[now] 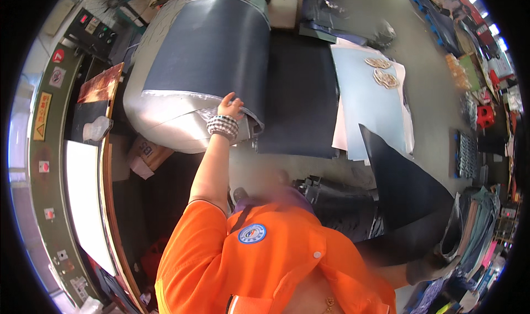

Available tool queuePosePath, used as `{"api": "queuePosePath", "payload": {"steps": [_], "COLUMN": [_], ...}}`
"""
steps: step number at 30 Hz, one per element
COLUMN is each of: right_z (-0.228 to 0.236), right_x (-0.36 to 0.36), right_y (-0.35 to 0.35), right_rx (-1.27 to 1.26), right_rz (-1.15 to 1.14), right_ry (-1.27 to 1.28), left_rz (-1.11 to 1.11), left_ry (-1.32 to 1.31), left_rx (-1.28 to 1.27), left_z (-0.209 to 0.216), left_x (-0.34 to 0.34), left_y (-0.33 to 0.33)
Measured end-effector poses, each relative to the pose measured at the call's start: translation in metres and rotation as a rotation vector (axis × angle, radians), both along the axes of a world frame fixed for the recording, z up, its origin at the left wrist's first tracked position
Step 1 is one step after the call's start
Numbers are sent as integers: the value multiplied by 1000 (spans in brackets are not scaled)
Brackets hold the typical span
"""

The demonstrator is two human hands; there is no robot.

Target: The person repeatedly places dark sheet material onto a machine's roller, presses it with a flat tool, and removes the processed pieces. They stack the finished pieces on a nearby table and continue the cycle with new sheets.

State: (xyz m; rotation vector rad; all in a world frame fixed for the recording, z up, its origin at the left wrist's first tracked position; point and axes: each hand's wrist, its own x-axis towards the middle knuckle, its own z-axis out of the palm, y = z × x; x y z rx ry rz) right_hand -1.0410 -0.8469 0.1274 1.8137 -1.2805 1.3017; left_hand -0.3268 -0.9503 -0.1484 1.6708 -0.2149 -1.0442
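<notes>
Dark sheet [212, 43]: upper left, draped over a rounded pale bulk [171, 121]; whitish lower edge, near corner by the left hand [229, 106]. Left hand: fingers loosely curled at that corner; grip cannot be told. Right hand [433, 267]: lower right, dark-covered, blurred, beside the lower end of a pointed black sheet [395, 176]; opening and hold cannot be told. A strip of grey floor [430, 110] runs along the right edge of a light-blue sheet [364, 104]. Textures: dark sheet smooth, faintly glossy; neighbouring black panel [298, 93] flat, matt; tan pieces [385, 80] on blue, scalloped.
</notes>
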Motion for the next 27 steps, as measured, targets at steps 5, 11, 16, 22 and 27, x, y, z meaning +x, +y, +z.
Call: {"api": "queuePosePath", "payload": {"steps": [5,11,16,22,27], "right_z": [17,53,97,156,200], "right_x": [47,95,171,315,453], "right_y": [-28,-40,-37,15,99], "right_rx": [-123,-218,-190,-6,221], "right_rz": [-209,-55,277,873,1377], "right_ry": [259,292,274,325,468], "left_rz": [-154,-759,-653,-818,-672], "left_ry": [-39,-489,-1058,-852,-530], "left_rx": [-124,-490,-838,-729,-838], "left_z": [60,127,218,255,238], "left_x": [-16,-124,-178,-120,-100], "left_y": [39,84,115,243,390]}}
